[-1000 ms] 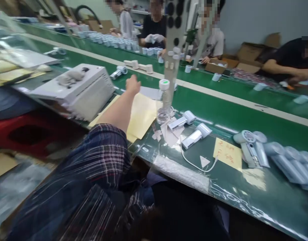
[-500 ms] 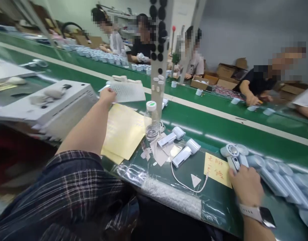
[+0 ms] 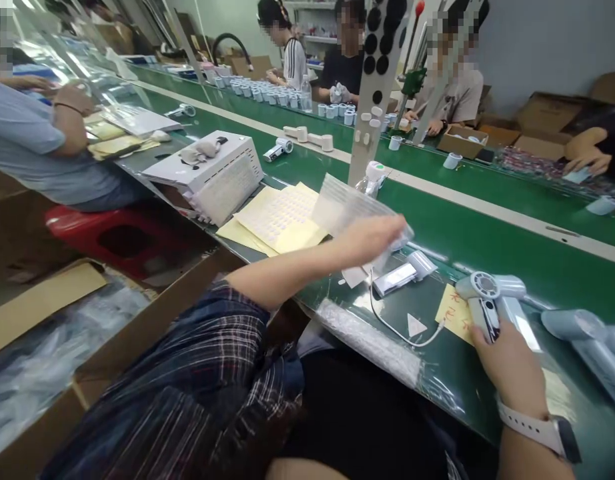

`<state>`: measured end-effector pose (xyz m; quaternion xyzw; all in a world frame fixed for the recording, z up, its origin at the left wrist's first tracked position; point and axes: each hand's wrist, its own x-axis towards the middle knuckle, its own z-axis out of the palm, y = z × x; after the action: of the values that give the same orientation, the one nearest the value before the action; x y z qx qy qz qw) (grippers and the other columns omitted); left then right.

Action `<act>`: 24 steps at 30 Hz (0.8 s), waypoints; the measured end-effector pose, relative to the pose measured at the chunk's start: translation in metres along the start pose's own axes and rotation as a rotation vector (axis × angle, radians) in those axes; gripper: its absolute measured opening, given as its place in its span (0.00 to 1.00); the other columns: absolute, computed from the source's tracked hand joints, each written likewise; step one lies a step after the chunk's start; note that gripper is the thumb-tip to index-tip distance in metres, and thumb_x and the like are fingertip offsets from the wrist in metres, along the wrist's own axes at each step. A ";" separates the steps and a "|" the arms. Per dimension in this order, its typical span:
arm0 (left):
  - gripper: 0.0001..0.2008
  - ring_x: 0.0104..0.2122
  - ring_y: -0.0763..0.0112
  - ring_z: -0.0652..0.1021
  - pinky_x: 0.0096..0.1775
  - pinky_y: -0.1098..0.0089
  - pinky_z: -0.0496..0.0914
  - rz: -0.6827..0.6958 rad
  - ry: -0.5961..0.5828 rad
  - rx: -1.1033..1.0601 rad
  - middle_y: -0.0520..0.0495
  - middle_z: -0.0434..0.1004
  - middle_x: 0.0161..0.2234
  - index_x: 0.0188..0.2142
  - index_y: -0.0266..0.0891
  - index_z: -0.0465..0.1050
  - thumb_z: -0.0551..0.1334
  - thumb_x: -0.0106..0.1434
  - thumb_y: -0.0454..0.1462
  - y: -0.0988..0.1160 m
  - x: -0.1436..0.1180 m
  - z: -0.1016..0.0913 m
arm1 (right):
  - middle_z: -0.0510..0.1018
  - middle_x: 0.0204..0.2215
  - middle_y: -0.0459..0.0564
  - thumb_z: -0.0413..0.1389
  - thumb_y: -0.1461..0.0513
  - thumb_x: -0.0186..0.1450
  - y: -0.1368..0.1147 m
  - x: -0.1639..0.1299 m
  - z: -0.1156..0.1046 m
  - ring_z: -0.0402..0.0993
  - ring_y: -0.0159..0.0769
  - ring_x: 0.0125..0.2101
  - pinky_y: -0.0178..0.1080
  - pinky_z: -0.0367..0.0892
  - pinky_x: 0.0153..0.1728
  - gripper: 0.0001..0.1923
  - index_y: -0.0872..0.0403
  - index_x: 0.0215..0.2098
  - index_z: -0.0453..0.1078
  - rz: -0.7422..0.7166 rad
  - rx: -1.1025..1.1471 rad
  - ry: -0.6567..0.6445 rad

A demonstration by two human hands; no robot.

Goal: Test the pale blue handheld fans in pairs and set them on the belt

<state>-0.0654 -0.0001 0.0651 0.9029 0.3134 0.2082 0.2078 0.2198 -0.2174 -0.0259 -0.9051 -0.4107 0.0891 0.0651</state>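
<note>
My left hand (image 3: 370,237) grips a clear plastic sheet or bag (image 3: 345,203), held above the near edge of the green conveyor table (image 3: 487,233). My right hand (image 3: 505,367), with a white watch on its wrist, holds a pale blue hand-held fan (image 3: 490,297) by its handle, just over a yellow note (image 3: 452,313). Between the hands lies another fan (image 3: 405,273) on the table, with a white cable (image 3: 397,330) beside it. Yellow sticker sheets (image 3: 277,220) lie to the left of my left hand.
A white box-shaped machine (image 3: 212,170) stands at the left. A perforated metal post (image 3: 375,87) rises from the table, a water bottle (image 3: 373,179) at its foot. More pale fans (image 3: 587,337) lie at the right. Several co-workers sit across the belt and one sits at left.
My left hand picked the clear sheet off the table at far left and swung it right over the fans. My right hand closed on the pale fan and lifted it.
</note>
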 end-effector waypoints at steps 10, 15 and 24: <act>0.04 0.38 0.66 0.77 0.42 0.68 0.66 -0.060 -0.371 -0.307 0.49 0.79 0.36 0.43 0.39 0.76 0.61 0.73 0.33 -0.008 0.008 0.069 | 0.81 0.41 0.64 0.44 0.38 0.69 -0.025 -0.033 0.014 0.78 0.55 0.42 0.49 0.71 0.43 0.35 0.56 0.51 0.74 -0.087 0.267 0.215; 0.12 0.29 0.73 0.72 0.35 0.72 0.67 -0.246 -0.291 -0.557 0.55 0.69 0.30 0.50 0.39 0.71 0.55 0.70 0.28 -0.015 0.007 0.078 | 0.82 0.32 0.52 0.48 0.37 0.71 -0.084 -0.050 0.030 0.78 0.47 0.33 0.42 0.67 0.34 0.30 0.51 0.49 0.73 -0.288 0.381 0.031; 0.23 0.31 0.70 0.72 0.36 0.71 0.65 -0.099 -0.051 -0.468 0.54 0.70 0.31 0.65 0.43 0.69 0.53 0.75 0.29 0.014 -0.005 0.051 | 0.84 0.36 0.55 0.56 0.51 0.75 -0.096 -0.062 0.011 0.78 0.45 0.31 0.39 0.53 0.31 0.18 0.53 0.57 0.75 -0.359 0.074 0.033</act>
<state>-0.0365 -0.0253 0.0290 0.8186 0.2952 0.2418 0.4293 0.1076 -0.2008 -0.0116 -0.8155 -0.5609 0.0763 0.1202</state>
